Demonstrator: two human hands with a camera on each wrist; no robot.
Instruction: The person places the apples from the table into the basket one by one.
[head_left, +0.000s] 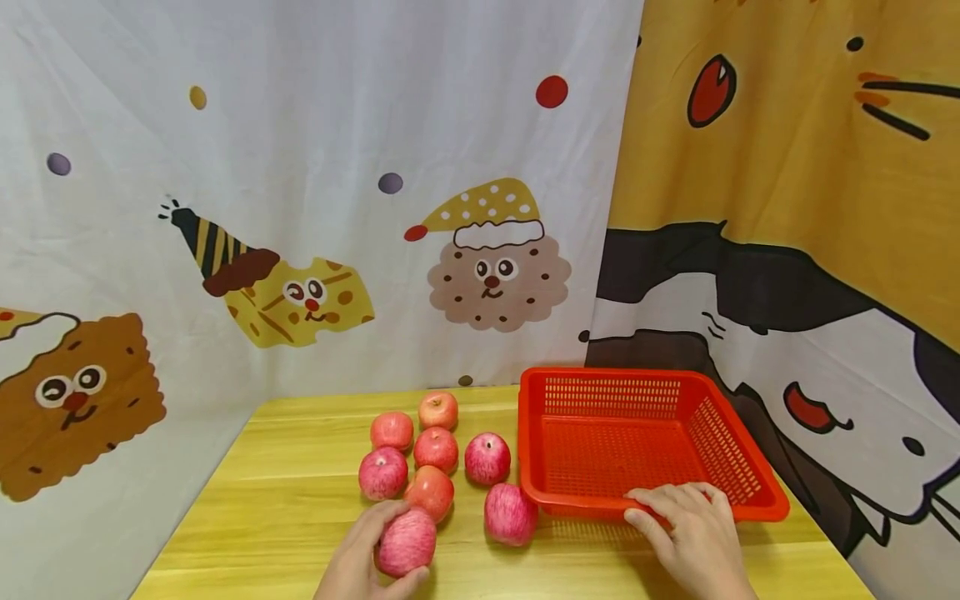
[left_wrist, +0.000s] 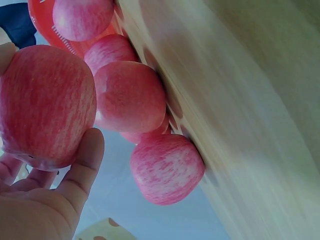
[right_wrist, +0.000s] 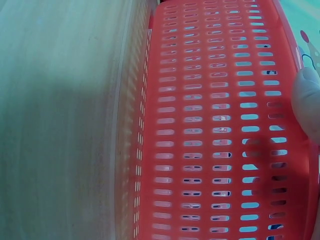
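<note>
My left hand holds a pink-red striped apple near the table's front edge, thumb on one side and fingers on the other. The left wrist view shows that apple up close, apart from the tabletop. My right hand grips the front rim of a red plastic basket. The right wrist view has its thumb against the rim, outside the slotted basket wall; the other fingers are mostly out of that frame. Nothing lies inside the basket.
Several apples stand in a cluster left of the basket. One apple sits by the basket's front left corner, another behind it. All rest on a wooden table. Printed curtains hang behind and at the right.
</note>
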